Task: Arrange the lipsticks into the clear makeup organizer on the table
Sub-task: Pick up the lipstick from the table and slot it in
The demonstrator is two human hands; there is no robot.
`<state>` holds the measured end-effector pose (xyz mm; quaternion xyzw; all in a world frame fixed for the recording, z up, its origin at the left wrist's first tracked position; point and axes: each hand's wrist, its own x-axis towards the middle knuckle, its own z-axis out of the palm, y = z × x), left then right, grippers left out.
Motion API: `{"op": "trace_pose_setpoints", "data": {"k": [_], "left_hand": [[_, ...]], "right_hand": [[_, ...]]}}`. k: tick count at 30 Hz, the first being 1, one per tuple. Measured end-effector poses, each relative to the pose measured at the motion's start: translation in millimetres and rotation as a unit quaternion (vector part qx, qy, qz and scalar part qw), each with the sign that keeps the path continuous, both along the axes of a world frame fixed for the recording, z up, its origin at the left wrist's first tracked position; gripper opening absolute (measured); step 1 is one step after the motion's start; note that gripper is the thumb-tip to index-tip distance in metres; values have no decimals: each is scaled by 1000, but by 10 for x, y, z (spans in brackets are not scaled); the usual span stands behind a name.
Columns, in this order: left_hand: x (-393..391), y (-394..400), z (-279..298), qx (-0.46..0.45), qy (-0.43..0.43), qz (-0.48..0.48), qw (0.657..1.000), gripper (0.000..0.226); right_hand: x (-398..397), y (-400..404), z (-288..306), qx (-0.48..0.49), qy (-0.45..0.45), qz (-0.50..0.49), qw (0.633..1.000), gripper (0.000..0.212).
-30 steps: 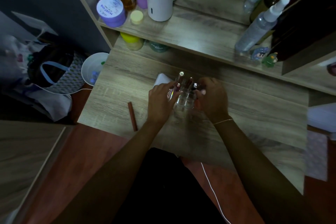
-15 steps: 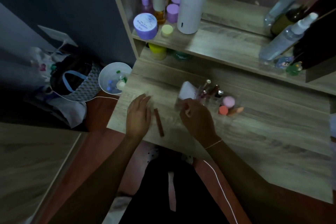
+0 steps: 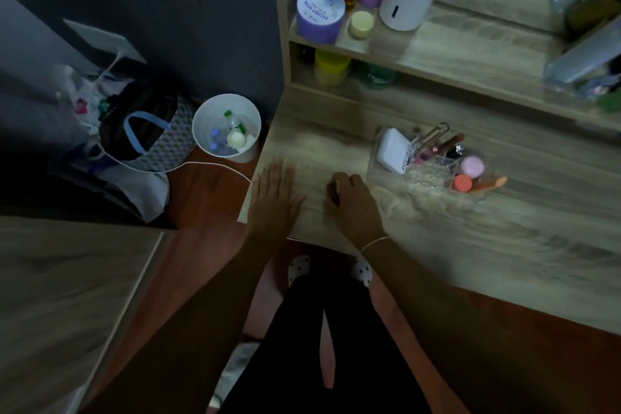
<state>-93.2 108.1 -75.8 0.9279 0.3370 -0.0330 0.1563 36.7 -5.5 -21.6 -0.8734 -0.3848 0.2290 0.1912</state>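
Clear acrylic: makeup organizer (image 3: pixel 424 169), standing on the wood-grain table (image 3: pixel 504 245) toward its back edge, right of centre, well apart from both hands. Compartmented, so as to keep slim items upright.

Inside, at the left end: white flat case (image 3: pixel 391 151), leaning on edge. In the middle cells: several lipsticks (image 3: pixel 448 142), tilted against the dividers, caps up and easy to pick out. At the right end: pink round puff (image 3: pixel 472 166) and orange round piece (image 3: pixel 463 182), low in the wider cell.

Left hand (image 3: pixel 275 198): open, palm down, fingers spread flat near the front left corner of the table, gripping nothing; judged a bracing rest.

Right hand (image 3: pixel 353 203): just beside the left, near the front edge, knuckles up, fingers curled under. Something dark at the fingertips, too blurred to name; whether closed on a lipstick or merely folded, cannot tell.

No loose lipstick seen plainly anywhere on the bare table surface.

Judged stage: late, most of the lipsticks already housed; at most one remaining, if under the right hand. Next move, if so: a lift and carry toward the back right, into a free middle cell, cap up.
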Motion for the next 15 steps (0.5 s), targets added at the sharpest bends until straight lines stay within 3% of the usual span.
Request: {"op": "trace_pose_setpoints", "data": {"k": [6,9,11,13,15], "left_hand": [[-7,-11,-6,4,-12,0,1000,64],[-6,-4,-5,1,-20,-4,1000,64],[-1,10,-3,0,-27,-3,1000,64],[7,16,-4,-5,-31,-2,1000,65],[21,3,0,-9,-31,-1,999,65]], "right_hand": [[51,12,13,21,-3,-28,999,22],[111,16,126,84,101,-132,982,25],[188,-11,259,132,230,-213,940,27],[255,-87,396,184,373,-248,875,30],[301,-185,545,219,443,-254,832,30]]}}
